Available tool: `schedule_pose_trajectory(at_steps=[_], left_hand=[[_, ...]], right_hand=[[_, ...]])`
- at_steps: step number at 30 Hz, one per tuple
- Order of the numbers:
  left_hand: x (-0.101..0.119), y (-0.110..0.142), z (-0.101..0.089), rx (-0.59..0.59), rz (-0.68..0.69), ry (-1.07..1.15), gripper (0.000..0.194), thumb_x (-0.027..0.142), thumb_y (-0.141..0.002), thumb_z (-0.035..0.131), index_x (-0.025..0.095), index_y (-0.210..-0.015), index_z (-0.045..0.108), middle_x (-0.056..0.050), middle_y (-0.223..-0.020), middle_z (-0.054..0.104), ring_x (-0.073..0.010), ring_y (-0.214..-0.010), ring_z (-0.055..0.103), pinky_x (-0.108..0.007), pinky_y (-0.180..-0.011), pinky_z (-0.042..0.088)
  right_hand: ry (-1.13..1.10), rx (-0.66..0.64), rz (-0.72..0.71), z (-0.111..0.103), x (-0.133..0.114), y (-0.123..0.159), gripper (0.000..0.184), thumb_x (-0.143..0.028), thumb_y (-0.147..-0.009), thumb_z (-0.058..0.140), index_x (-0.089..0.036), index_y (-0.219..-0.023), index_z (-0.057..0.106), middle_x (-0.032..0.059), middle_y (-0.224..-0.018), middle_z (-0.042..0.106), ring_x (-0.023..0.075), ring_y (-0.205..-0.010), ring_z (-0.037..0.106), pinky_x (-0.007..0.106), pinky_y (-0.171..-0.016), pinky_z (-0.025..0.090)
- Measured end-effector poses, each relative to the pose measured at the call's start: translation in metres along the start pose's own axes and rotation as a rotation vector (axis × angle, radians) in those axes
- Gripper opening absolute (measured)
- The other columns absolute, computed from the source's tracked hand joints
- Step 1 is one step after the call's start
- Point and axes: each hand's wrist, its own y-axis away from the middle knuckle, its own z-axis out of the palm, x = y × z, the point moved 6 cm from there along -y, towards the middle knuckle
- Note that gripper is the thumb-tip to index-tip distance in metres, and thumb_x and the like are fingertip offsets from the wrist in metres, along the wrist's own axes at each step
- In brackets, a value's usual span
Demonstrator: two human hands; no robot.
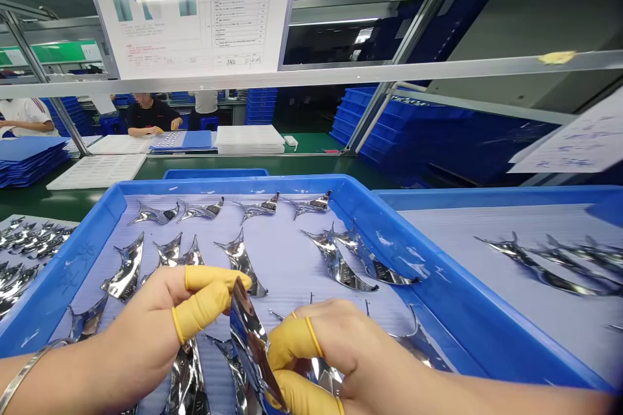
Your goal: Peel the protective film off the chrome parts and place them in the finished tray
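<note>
A shiny curved chrome part is held up between both hands, above a blue tray. My left hand, in yellow finger cots, pinches its upper end between thumb and forefinger. Lower down on the right edge, my right hand grips it, also with yellow cots on thumb and finger. Around them on the tray's pale liner lie several similar chrome parts, such as one chrome piece at left and another chrome piece at right. Some pieces under my hands are partly hidden.
A second blue tray with chrome parts stands at right. More chrome parts lie on a white sheet at left. A metal rail crosses above, holding a printed sheet. Co-workers sit across the green table.
</note>
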Motion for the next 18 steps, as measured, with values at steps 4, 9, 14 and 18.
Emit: schedule_pose_trajectory(at_steps=[4,9,14,18], left_hand=[[0.004,0.008,0.008,-0.072,0.046,0.06,0.025,0.023,-0.087,0.046,0.035,-0.103,0.062,0.008,-0.097,0.06,-0.0017,-0.088,0.053,-0.009,-0.081,0.038],[0.006,0.016,0.01,-0.087,0.049,-0.188,0.027,0.026,-0.09,0.041,0.038,-0.11,0.056,0.006,-0.092,0.057,-0.0065,-0.101,0.049,-0.014,-0.089,0.037],[0.012,0.017,0.01,-0.106,0.209,-0.517,0.028,0.023,-0.09,0.039,0.031,-0.112,0.053,0.0,-0.1,0.05,-0.0138,-0.103,0.046,-0.024,-0.09,0.039],[0.019,0.024,0.012,-0.028,0.568,-0.749,0.042,0.014,-0.083,0.048,0.029,-0.122,0.046,-0.001,-0.12,0.045,-0.0156,-0.113,0.04,-0.023,-0.095,0.033]], right_hand=[[0.074,0.04,-0.021,-0.005,-0.001,0.004,0.01,-0.004,-0.07,0.053,-0.01,-0.072,0.06,0.0031,-0.062,0.057,0.0054,-0.054,0.05,0.011,-0.05,0.039],[0.106,0.044,-0.041,-0.007,0.001,0.004,0.009,-0.009,-0.074,0.051,-0.012,-0.073,0.06,0.0025,-0.066,0.058,0.0065,-0.057,0.05,0.016,-0.051,0.038],[0.234,0.151,-0.118,-0.011,0.009,0.002,0.013,-0.016,-0.078,0.047,-0.013,-0.078,0.06,0.002,-0.063,0.054,0.0094,-0.057,0.048,0.023,-0.055,0.036],[0.418,0.226,-0.242,-0.013,0.011,0.005,0.013,-0.015,-0.078,0.047,-0.009,-0.072,0.057,0.0051,-0.061,0.053,0.0111,-0.059,0.049,0.025,-0.057,0.036]])
